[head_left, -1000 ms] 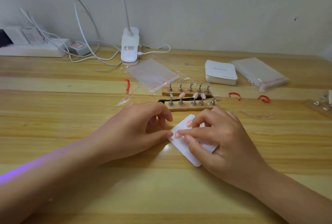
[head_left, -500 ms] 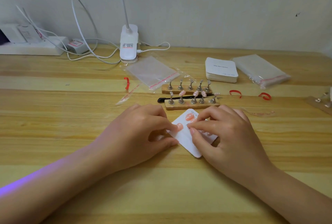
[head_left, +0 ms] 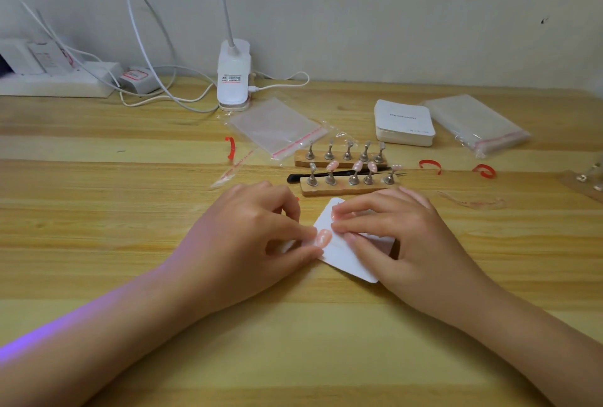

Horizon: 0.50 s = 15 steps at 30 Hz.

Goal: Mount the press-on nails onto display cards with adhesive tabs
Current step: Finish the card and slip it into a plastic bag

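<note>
A white display card [head_left: 342, 259] lies tilted on the wooden table, between both hands. A pink press-on nail [head_left: 323, 238] sits on its left part. My left hand [head_left: 248, 236] pinches the card's left edge beside that nail. My right hand [head_left: 398, 236] rests on the card, fingertips pressing its upper part; what lies under them is hidden. Just behind, two wooden holders [head_left: 349, 186] carry metal stands, and the nearer row bears several pink nails [head_left: 332, 165]. Black tweezers [head_left: 339, 174] lie between the holders.
A stack of white cards [head_left: 404, 122] and a pack of clear bags [head_left: 476, 125] lie at the back right. Another clear bag [head_left: 277, 127] lies behind the holders, by a white lamp base [head_left: 233, 80]. Red strips [head_left: 430, 165] are scattered about. A power strip [head_left: 55, 80] stands at the back left.
The card has turned slightly and both hands shifted on it. My right fingertips now cover the upper nail, and a pink nail shows at the card's left side.
</note>
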Each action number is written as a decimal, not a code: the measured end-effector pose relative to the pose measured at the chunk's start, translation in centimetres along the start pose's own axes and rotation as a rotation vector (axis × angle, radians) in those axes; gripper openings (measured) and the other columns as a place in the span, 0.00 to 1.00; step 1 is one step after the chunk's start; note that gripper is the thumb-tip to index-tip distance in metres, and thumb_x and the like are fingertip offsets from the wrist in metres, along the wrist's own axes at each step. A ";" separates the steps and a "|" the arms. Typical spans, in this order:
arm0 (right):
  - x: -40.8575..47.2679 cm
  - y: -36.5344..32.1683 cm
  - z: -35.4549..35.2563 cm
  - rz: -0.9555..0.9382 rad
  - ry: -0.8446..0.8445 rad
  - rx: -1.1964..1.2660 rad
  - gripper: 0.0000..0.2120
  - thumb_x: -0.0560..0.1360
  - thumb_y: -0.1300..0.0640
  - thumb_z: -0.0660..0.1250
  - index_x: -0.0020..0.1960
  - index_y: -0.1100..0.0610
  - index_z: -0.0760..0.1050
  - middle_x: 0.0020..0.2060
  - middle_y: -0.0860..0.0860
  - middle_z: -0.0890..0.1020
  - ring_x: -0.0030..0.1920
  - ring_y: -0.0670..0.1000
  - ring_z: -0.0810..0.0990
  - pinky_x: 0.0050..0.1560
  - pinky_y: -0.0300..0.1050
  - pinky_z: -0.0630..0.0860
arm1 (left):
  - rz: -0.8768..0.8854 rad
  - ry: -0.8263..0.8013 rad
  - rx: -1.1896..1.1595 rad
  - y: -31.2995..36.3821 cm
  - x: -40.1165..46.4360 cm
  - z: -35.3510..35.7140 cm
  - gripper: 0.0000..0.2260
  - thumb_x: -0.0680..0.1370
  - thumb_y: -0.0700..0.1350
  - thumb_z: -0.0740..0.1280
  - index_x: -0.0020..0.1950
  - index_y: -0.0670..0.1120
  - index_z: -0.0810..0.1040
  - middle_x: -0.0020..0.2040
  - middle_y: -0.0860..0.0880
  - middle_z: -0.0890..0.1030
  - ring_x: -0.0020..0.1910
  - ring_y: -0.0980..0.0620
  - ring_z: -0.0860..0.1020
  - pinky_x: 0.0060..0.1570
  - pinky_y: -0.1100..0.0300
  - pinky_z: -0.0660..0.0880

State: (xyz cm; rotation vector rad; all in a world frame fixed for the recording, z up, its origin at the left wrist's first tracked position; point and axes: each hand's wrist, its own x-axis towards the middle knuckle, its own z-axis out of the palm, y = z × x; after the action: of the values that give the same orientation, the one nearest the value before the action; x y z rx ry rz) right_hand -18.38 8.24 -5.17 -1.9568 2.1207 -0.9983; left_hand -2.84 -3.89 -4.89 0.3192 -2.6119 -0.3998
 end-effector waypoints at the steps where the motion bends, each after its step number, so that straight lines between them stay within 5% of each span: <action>1: 0.1 0.0 0.0 0.018 -0.014 0.040 0.10 0.71 0.55 0.64 0.46 0.49 0.83 0.48 0.38 0.80 0.53 0.41 0.76 0.64 0.54 0.62 | 0.000 0.009 0.017 0.2 0.0 0.0 0.12 0.72 0.56 0.64 0.38 0.52 0.85 0.35 0.53 0.76 0.32 0.54 0.71 0.36 0.61 0.66; 6: 0.4 -0.1 -0.5 0.093 -0.056 0.189 0.12 0.71 0.48 0.61 0.44 0.47 0.83 0.47 0.34 0.79 0.54 0.35 0.74 0.70 0.50 0.53 | 0.012 0.021 0.099 1.1 -0.2 0.3 0.15 0.72 0.57 0.64 0.32 0.51 0.82 0.34 0.55 0.76 0.32 0.55 0.71 0.35 0.62 0.65; 15: -0.1 -0.1 -0.2 -0.071 -0.011 -0.086 0.06 0.70 0.50 0.68 0.43 0.48 0.83 0.45 0.42 0.80 0.49 0.45 0.77 0.64 0.49 0.61 | 0.052 -0.032 0.170 1.4 -0.8 0.0 0.14 0.72 0.57 0.62 0.40 0.53 0.84 0.36 0.54 0.78 0.35 0.53 0.73 0.37 0.60 0.63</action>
State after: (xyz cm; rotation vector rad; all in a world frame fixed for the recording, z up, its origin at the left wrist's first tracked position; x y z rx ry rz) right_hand -18.35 8.39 -5.01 -2.0853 2.1366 -0.9203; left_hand -2.38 -2.33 -4.77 0.3027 -2.6854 -0.1673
